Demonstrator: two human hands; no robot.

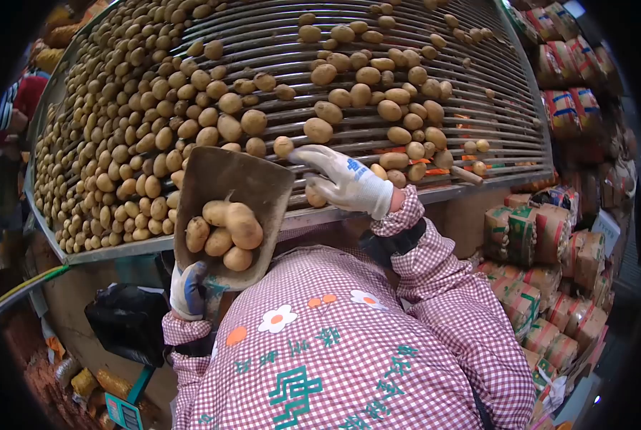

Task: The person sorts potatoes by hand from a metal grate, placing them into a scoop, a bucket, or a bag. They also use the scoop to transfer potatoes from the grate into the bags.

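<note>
My left hand point(189, 290), in a white and blue glove, is wrapped round the near left edge of a brown scoop point(227, 172). Several potatoes point(236, 228) lie in the scoop, one of them blurred. To the right, my right hand point(345, 179), in a white glove, reaches over the near edge of the roller table with its fingers apart. Its fingertips are close to a single potato point(283, 147) on the rollers, and another potato point(315, 196) lies partly hidden beneath the hand. I cannot tell whether they touch.
Many potatoes point(141, 107) cover the left of the metal roller table point(478, 86), with looser groups to the right. Packed bags point(550, 236) are stacked at the right. A black container point(128, 322) stands at lower left. Part of another person point(28, 97) shows at far left.
</note>
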